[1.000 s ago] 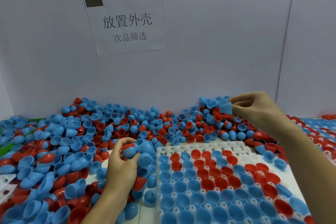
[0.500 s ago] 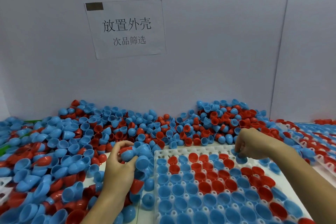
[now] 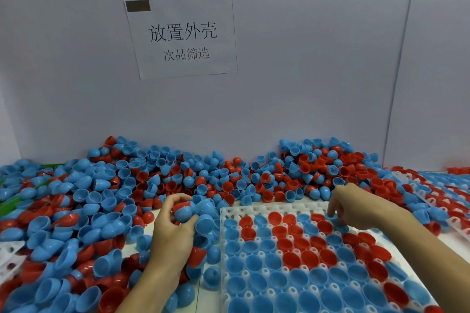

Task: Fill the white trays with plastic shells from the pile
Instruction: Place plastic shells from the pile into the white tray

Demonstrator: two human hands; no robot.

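Right hand (image 3: 356, 208) lowered, blue shell (image 3: 332, 216) seemingly under fingertips

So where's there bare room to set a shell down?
Bare table shows only in a strip between the left hand and the white tray, whose far row has empty cups. The pile crowds elsewhere.

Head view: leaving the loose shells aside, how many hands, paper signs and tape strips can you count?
Hands: 2, the left hand gripping plastic shells, the right hand pinching a blue shell
Paper sign: 1
Dark tape strip: 1
Total: 4
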